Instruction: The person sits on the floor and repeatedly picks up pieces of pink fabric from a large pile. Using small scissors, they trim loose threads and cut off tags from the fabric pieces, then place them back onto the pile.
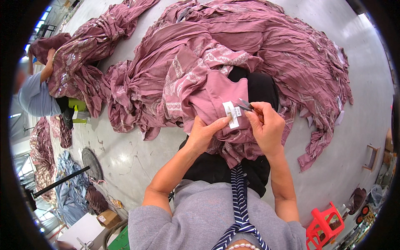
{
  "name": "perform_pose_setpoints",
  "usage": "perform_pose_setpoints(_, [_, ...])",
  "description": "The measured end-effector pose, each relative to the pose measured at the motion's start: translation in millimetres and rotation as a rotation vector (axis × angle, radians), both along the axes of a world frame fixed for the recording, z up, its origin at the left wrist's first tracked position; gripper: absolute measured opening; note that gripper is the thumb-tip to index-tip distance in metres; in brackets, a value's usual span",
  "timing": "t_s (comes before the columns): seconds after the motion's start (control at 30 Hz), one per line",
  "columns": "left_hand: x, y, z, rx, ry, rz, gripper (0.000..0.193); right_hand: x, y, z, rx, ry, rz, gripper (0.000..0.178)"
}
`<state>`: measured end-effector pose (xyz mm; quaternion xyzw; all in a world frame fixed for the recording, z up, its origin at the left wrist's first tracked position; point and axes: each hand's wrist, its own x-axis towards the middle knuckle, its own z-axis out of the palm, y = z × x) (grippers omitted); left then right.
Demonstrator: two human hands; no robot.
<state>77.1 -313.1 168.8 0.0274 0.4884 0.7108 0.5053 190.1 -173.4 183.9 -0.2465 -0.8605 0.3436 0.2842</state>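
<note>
The left fingers (221, 123) pinch the pink cloth (218, 89) at a white label (230, 109), the thumb lying over the label's lower part, while the right fingers (254, 118) grip small dark snips (244, 105) whose tips reach the label's right edge; whether they touch it, I cannot tell. The cloth is draped over the person's black-clad legs (266, 89) and heaped across the grey floor (125, 156), with a co-worker (38, 98) at far left handling similar patterned fabric (81, 54) and a red stool (318, 217) at lower right.
</note>
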Motion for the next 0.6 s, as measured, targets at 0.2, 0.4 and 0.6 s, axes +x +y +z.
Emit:
perform_pose_setpoints(0.2, [-2.4, -3.6, -4.6, -0.038, 0.108, -0.055, 0.034, -0.4, 7.4, 4.3, -0.078, -0.112, 0.106, 0.020])
perform_pose_setpoints(0.4, [-4.3, -7.2, -5.0, -0.033, 0.144, -0.076, 0.037, -4.2, 11.9, 2.8, -0.175, -0.134, 0.143, 0.021])
perform_pose_setpoints(0.6, [-6.3, -9.2, -6.5, -0.058, 0.161, -0.116, 0.037, -8.3, 12.1, 3.9, -0.179, -0.176, 0.180, 0.022])
